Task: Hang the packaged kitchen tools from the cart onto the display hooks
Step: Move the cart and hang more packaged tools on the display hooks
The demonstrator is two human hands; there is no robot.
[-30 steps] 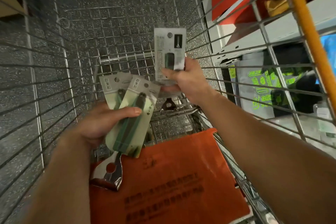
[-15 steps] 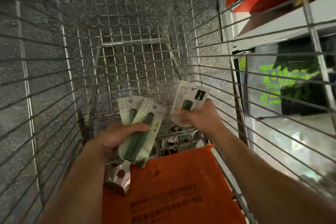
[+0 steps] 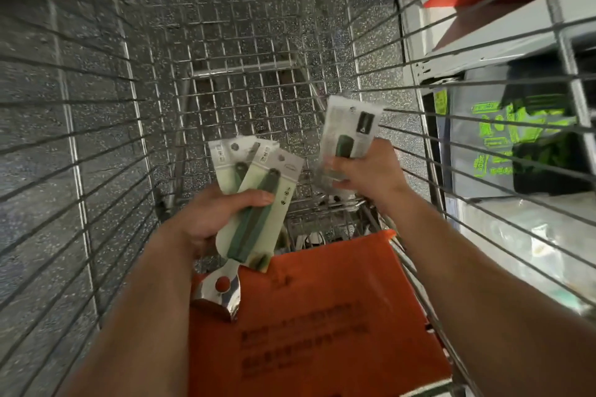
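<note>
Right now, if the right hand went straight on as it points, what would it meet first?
Likely the cart mesh; the right hand, gripping a packaged tool, aims at it with nothing visible between. Depth is unclear.

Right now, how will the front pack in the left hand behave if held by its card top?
Likely bottom-heavy: a steel head hangs bare below the card. The thin card would probably flex. Left hand grips the handle, steadier.

the left hand [image 3: 209, 219] shows only its thumb across the front card [image 3: 274, 184]; its fingers lie behind the fan, and the rear cards [image 3: 225, 155] are mostly covered, their count unclear. the pack [image 3: 350, 126] in the right hand [image 3: 371, 171] is smeared, its print unreadable. the orange flap [image 3: 322, 316] runs off the bottom edge, lettering too blurred to read.
</note>
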